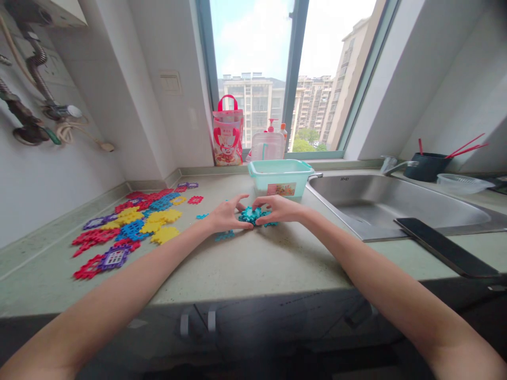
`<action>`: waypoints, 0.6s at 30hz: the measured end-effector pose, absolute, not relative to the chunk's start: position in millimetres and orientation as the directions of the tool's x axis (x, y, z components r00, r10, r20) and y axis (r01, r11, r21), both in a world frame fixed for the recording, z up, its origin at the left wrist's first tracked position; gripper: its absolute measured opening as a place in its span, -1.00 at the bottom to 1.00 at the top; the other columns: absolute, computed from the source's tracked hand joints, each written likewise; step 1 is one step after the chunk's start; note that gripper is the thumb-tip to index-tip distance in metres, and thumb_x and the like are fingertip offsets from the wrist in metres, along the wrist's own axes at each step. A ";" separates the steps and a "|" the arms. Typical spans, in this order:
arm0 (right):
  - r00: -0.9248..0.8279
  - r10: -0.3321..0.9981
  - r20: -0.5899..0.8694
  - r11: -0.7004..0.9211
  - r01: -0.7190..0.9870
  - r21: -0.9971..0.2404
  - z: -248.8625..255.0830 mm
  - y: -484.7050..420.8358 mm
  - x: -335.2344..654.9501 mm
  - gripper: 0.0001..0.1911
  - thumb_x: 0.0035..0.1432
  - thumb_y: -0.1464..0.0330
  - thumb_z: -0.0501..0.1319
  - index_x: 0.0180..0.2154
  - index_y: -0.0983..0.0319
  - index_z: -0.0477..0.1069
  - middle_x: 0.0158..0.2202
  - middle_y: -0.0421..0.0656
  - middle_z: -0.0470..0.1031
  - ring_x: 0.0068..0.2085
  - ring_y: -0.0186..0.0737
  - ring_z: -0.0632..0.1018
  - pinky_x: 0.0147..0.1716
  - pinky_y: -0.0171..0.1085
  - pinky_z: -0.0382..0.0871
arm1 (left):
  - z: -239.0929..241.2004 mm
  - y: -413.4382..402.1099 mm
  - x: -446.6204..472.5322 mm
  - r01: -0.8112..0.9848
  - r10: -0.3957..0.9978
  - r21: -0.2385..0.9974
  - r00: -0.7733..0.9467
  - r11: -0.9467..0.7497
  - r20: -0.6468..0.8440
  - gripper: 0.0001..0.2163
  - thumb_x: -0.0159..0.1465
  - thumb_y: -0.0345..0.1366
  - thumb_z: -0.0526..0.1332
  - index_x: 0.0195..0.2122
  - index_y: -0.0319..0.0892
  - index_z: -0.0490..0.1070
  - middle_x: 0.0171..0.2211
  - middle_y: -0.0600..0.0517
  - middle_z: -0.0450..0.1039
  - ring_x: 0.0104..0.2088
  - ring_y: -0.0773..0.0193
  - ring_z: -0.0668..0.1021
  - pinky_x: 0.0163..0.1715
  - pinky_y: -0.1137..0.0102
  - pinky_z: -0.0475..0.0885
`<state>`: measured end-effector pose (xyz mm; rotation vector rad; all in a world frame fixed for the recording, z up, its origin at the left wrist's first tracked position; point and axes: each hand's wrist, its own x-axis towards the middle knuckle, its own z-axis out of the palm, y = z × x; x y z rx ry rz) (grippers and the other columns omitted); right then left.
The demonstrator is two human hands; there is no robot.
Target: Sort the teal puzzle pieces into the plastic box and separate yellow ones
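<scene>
My left hand (226, 215) and my right hand (277, 209) meet over the countertop (253, 258), fingers curled around a small cluster of teal interlocking plastic tiles (250, 214). Both hands pinch this cluster from opposite sides. A few loose teal tiles (224, 235) lie on the counter just beside my left hand. Behind my hands stands a pale green plastic tub (280, 177). A spread of red, yellow, blue and purple tiles (130, 227) lies to the left.
A steel sink (396, 208) fills the right side, with a dark flat board (443, 245) across its front edge. On the windowsill stand a pink gift bag (227, 132) and a soap dispenser (269, 143). A dark holder with red chopsticks (430, 164) sits far right.
</scene>
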<state>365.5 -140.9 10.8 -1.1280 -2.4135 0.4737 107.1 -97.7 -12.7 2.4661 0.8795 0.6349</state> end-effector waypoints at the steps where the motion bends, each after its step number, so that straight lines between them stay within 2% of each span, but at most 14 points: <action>1: -0.556 0.801 0.222 0.588 0.664 -0.461 12.9 -140.9 368.4 -0.46 0.11 0.04 0.46 0.05 0.17 0.55 0.03 -0.08 0.63 0.02 -0.02 0.61 -0.03 -0.22 0.44 | -12.7 -98.1 106.6 0.468 0.672 0.540 0.689 -0.700 0.272 0.03 0.06 0.12 0.52 0.46 -0.14 0.11 -0.01 -0.11 0.62 -0.02 0.00 0.65 0.03 0.20 0.48; 4: -0.471 0.871 0.136 0.485 0.785 -0.386 19.4 -141.0 376.9 -0.38 -0.03 0.01 0.53 0.01 0.16 0.56 0.00 -0.06 0.63 -0.02 0.02 0.62 -0.11 -0.22 0.45 | -12.4 -100.7 106.8 0.487 0.684 0.528 0.674 -0.696 0.279 -0.01 0.08 0.09 0.50 0.46 -0.12 0.13 -0.01 -0.09 0.62 -0.05 0.01 0.66 0.03 0.21 0.48; 8: -0.447 0.894 0.025 0.434 0.852 -0.292 21.7 -141.6 380.4 -0.56 -0.03 0.16 0.52 -0.11 0.16 0.59 -0.14 -0.11 0.66 -0.16 -0.05 0.63 -0.25 -0.25 0.42 | -12.1 -102.6 107.8 0.476 0.681 0.536 0.673 -0.697 0.288 -0.02 0.08 0.06 0.50 0.45 -0.14 0.14 -0.01 -0.11 0.61 -0.03 0.00 0.65 0.06 0.20 0.48; 12: -0.442 0.895 0.065 0.441 0.851 -0.286 22.3 -143.3 379.4 -0.66 0.00 0.30 0.46 -0.12 0.15 0.61 -0.17 -0.14 0.66 -0.20 -0.10 0.61 -0.30 -0.28 0.37 | -11.3 -100.9 105.8 0.491 0.678 0.510 0.675 -0.706 0.290 -0.03 0.10 0.08 0.49 0.45 -0.16 0.15 -0.01 -0.12 0.60 -0.04 0.00 0.65 0.06 0.18 0.48; 18: -0.442 0.872 0.211 0.485 0.840 -0.244 24.0 -145.0 373.9 -0.69 0.08 0.25 0.42 -0.11 0.15 0.61 -0.19 -0.15 0.65 -0.23 -0.15 0.59 -0.31 -0.29 0.32 | -9.2 -94.1 94.4 0.482 0.649 0.478 0.705 -0.734 0.286 -0.09 0.11 0.04 0.48 0.43 -0.12 0.20 0.00 -0.11 0.59 -0.02 0.02 0.64 0.04 0.22 0.50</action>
